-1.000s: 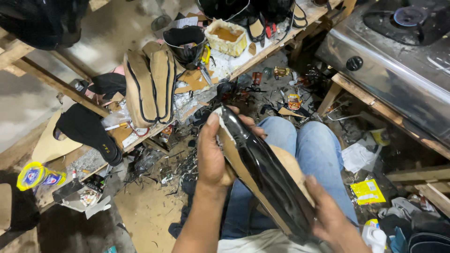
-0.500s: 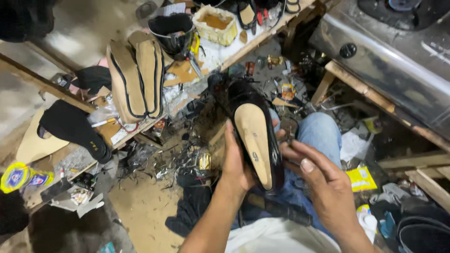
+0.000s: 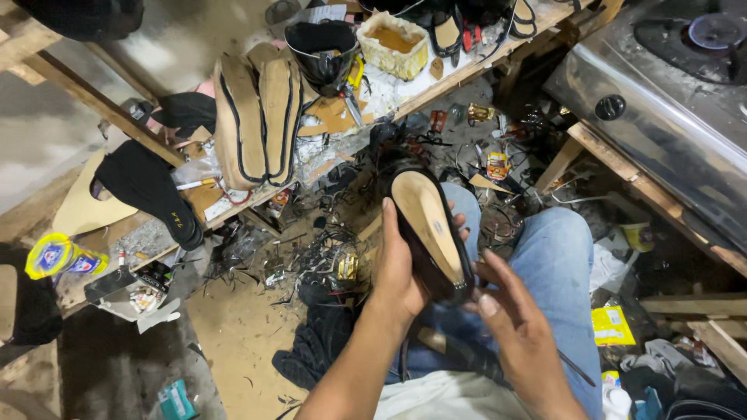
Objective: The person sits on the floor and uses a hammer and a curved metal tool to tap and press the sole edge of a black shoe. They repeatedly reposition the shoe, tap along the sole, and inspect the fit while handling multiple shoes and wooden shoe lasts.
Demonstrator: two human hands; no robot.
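My left hand [image 3: 401,268] grips a black shoe [image 3: 430,231] with a tan insole, held sole-side up over my lap. My right hand [image 3: 510,323] touches the shoe's near end, fingers curled around the heel part. My legs in blue jeans [image 3: 556,260] lie below the shoe. A pair of tan soles with black edging [image 3: 259,117] rests on the wooden workbench [image 3: 459,74] ahead.
A black shoe upper [image 3: 148,190], a tub of yellowish glue [image 3: 393,43], a black cup [image 3: 319,47] and scraps crowd the bench. A metal stove [image 3: 661,117] stands at the right. Black offcuts and litter [image 3: 311,249] cover the floor; a yellow packet [image 3: 611,325] lies at the right.
The shoe turned from edge-on to insole facing up and rose slightly. My right hand slid from under the shoe to its near end.
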